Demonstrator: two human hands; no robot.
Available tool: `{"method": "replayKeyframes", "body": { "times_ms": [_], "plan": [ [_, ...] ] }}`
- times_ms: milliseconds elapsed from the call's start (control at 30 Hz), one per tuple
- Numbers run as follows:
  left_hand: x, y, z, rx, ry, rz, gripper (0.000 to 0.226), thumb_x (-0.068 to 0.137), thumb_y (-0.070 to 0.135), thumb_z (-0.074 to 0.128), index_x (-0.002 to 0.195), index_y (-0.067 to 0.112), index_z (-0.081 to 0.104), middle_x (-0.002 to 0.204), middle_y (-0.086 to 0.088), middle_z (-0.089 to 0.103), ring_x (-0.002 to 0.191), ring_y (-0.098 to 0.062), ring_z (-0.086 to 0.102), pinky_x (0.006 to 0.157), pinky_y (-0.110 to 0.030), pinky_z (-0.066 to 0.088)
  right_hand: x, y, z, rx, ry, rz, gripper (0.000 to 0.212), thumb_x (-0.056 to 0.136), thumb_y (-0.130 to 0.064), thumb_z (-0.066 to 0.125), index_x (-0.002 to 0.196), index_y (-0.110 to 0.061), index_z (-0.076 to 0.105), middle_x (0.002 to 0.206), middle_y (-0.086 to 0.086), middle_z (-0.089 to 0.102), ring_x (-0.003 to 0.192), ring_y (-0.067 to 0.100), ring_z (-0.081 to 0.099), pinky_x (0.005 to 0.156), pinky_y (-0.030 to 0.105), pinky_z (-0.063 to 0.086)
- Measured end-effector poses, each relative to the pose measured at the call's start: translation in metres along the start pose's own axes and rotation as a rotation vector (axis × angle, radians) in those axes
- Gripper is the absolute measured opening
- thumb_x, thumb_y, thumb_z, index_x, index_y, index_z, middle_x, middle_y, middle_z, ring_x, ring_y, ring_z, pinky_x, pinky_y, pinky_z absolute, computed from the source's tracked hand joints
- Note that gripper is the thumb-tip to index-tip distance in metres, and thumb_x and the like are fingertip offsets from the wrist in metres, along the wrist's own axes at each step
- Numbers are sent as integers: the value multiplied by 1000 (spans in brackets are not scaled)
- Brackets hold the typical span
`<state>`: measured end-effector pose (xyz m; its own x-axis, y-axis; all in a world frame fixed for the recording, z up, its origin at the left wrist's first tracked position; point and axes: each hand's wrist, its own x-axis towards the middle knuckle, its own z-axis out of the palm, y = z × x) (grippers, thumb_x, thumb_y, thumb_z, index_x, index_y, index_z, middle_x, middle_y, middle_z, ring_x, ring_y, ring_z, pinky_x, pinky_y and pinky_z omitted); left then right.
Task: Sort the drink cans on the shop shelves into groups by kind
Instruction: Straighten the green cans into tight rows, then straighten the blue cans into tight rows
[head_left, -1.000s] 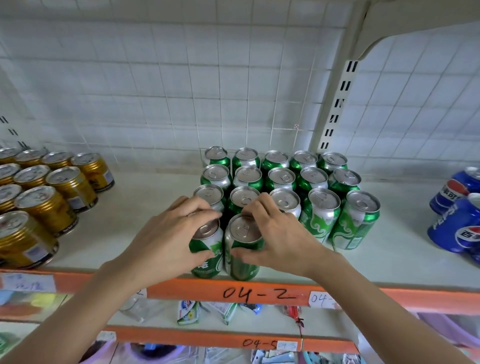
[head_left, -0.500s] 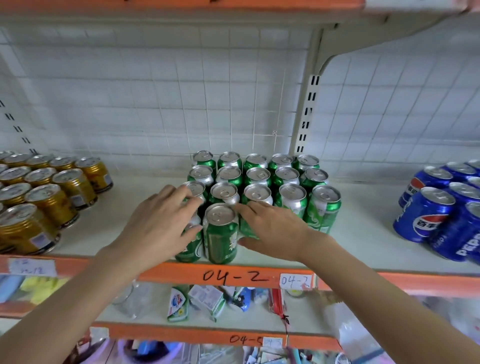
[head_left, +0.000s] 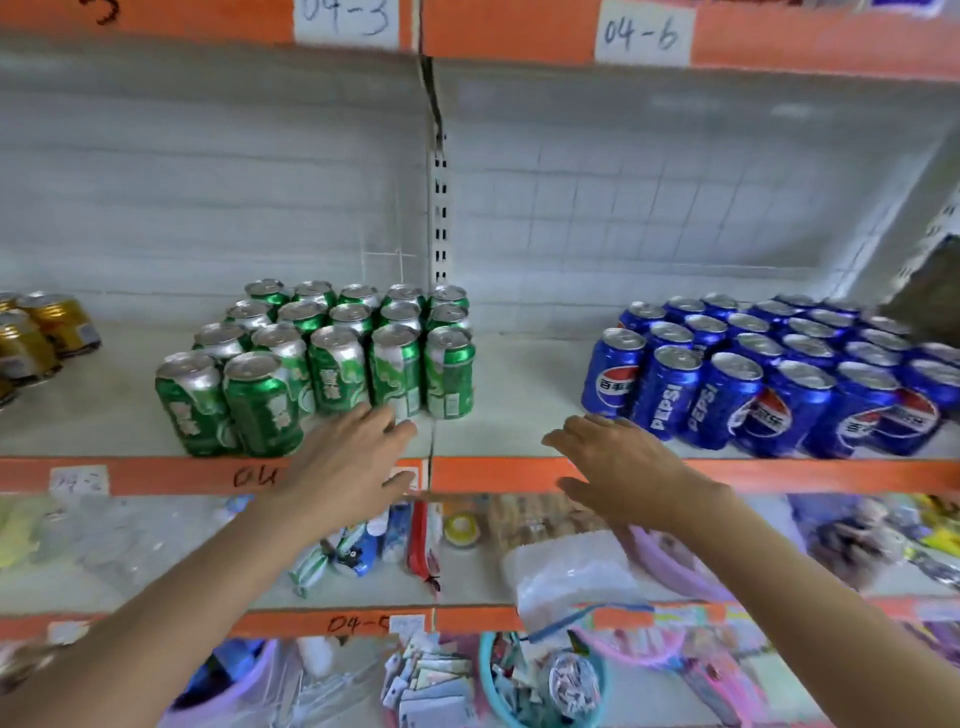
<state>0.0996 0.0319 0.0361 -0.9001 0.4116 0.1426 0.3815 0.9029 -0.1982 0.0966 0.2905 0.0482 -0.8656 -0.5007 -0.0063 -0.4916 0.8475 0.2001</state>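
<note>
Both hands empty with fingers spread, left hand (head_left: 347, 464) by the green cans (head_left: 332, 353), right hand (head_left: 621, 464) near blue Pepsi cans (head_left: 769, 374), white shelf (head_left: 519, 395) with orange edge, gold cans (head_left: 36, 332) far left, tiled wall (head_left: 649, 208) behind

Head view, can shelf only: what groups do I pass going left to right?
Gold cans → green cans → bare shelf gap → blue Pepsi cans.

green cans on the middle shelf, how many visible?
17 green aluminium drink cans in one block on the white shelf board: five at the back, then five, then five, and two at the front left by the orange shelf edge. None looks hidden.
</note>
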Motion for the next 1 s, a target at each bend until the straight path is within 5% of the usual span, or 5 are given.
{"method": "replayKeyframes", "body": {
  "times_ms": [467,733,1000],
  "plan": [
    [114,140,-45,-78,96,243,47,91,46,46,133,25,41,123,4,47,118,-16,44,92,-33,44,-162,149,13,40,39,476,51,92,-44,47,137,-21,37,130,0,48,118,18,47,94,32,43],
    [194,158,-41,-288,277,164,42,89,39,55,128,23,52,123,5,49,117,-17,44,86,-34,45,-145,214,16,39,10,498,56,94,-43,46,142,-19,31,138,-2,38,126,16,37,97,31,39],
    [285,156,-26,-427,196,79,46,92,41,52,133,23,46,131,4,47,116,-15,49,87,-32,47,-58,281,3,121,94,456,53,95,-43,45,141,-18,35,143,0,36,130,19,36,101,35,38]
  ]
}}
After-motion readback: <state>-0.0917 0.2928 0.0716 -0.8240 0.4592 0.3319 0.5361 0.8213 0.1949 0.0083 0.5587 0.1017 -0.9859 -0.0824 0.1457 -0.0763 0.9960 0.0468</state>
